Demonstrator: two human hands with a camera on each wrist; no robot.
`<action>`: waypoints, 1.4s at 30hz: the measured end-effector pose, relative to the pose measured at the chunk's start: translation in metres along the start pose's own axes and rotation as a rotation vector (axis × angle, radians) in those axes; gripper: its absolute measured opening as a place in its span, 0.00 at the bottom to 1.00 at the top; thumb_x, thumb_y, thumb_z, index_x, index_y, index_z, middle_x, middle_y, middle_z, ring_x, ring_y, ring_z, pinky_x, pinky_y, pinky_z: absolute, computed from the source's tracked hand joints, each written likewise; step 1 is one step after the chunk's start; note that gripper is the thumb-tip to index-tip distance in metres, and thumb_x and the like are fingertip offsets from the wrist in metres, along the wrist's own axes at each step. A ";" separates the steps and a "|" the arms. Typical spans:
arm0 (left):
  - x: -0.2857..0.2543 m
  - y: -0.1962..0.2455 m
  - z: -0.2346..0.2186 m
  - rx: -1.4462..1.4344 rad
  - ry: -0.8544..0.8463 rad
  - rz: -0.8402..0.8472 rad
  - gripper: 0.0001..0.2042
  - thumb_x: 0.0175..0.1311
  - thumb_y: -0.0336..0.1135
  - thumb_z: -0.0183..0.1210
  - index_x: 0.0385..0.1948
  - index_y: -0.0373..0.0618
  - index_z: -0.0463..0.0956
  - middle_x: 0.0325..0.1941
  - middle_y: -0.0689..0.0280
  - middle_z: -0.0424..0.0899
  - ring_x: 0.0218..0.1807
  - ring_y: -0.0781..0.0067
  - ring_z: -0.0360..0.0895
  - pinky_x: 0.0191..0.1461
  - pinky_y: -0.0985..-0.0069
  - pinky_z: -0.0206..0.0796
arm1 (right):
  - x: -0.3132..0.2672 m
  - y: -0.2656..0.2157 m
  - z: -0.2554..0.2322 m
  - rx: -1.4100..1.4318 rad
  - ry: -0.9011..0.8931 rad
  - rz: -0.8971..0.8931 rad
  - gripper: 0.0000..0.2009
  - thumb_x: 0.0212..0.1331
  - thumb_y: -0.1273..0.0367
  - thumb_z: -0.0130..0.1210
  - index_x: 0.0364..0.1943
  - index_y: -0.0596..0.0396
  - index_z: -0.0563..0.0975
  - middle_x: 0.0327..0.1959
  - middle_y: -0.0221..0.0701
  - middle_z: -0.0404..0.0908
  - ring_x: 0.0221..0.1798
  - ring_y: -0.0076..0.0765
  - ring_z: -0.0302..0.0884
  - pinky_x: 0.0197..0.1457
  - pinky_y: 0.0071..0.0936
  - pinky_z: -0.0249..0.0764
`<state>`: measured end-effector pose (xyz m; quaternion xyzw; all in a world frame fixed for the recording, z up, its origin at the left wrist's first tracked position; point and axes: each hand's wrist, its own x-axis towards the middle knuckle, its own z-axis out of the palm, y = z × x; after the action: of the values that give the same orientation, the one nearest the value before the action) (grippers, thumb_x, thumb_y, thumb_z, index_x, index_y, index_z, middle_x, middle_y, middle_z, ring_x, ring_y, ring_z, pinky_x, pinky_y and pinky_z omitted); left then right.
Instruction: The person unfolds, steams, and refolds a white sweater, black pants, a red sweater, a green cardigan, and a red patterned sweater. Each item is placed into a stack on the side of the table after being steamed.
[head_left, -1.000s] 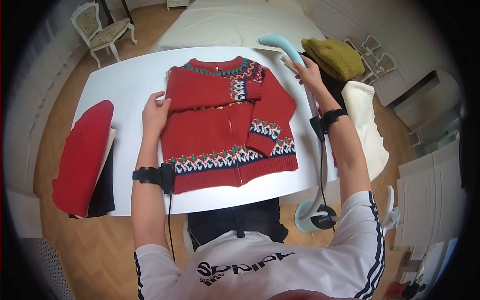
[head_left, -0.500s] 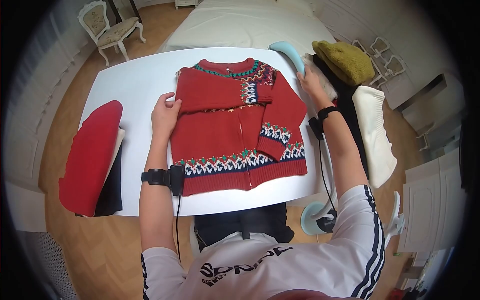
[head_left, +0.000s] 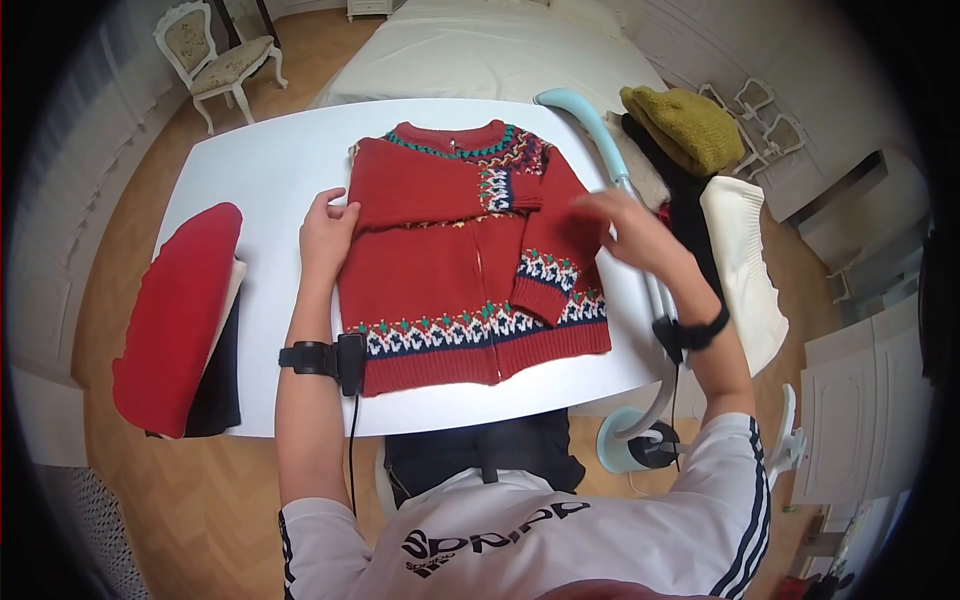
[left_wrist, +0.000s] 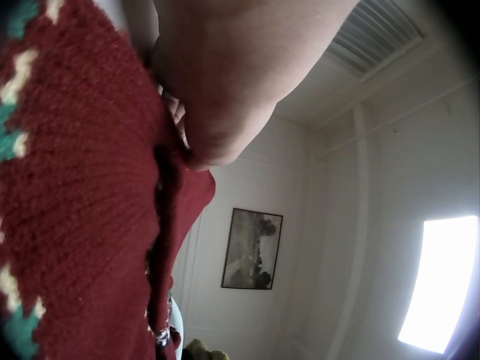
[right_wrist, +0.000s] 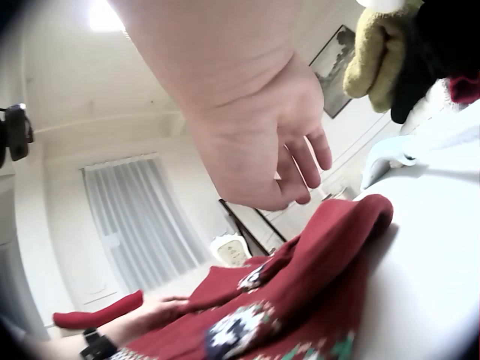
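A red patterned knit cardigan (head_left: 425,265) lies on the white table (head_left: 260,170), its sleeves folded across the front. At its left edge my left hand (head_left: 327,240) rests, fingertips and thumb touching the knit. In the left wrist view some fingers of that hand are hidden behind the red fabric. My right hand (head_left: 640,232) hovers over the cardigan's right sleeve with loosely extended fingers, holding nothing. Also in the right wrist view, it hangs above the raised red fold (right_wrist: 352,217). Beyond it curves a light blue head (head_left: 583,112) on a pale pole.
A folded red garment (head_left: 180,310) lies on the left with white and black cloth beneath. Along the right side are a mustard knit (head_left: 685,130), black cloth (head_left: 690,195) and a cream knit (head_left: 742,265). The pole's blue base (head_left: 618,440) stands on the floor.
My right hand has let go of the light blue head and pole and come left and nearer, over the cardigan's sleeve. The left hand has stayed at the cardigan's left edge.
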<state>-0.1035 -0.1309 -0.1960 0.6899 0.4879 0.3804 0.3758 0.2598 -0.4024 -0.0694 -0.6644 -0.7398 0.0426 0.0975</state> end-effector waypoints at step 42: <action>-0.006 0.008 -0.003 0.016 0.025 0.029 0.20 0.64 0.44 0.66 0.54 0.44 0.82 0.37 0.58 0.90 0.42 0.59 0.88 0.49 0.65 0.77 | 0.080 -0.115 0.034 0.371 0.339 -0.205 0.21 0.65 0.67 0.63 0.59 0.62 0.78 0.60 0.51 0.81 0.64 0.57 0.78 0.68 0.43 0.74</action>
<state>-0.1046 -0.1379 -0.1887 0.6952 0.4853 0.3905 0.3587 0.1329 -0.3337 -0.0738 -0.5544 -0.7558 0.0554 0.3440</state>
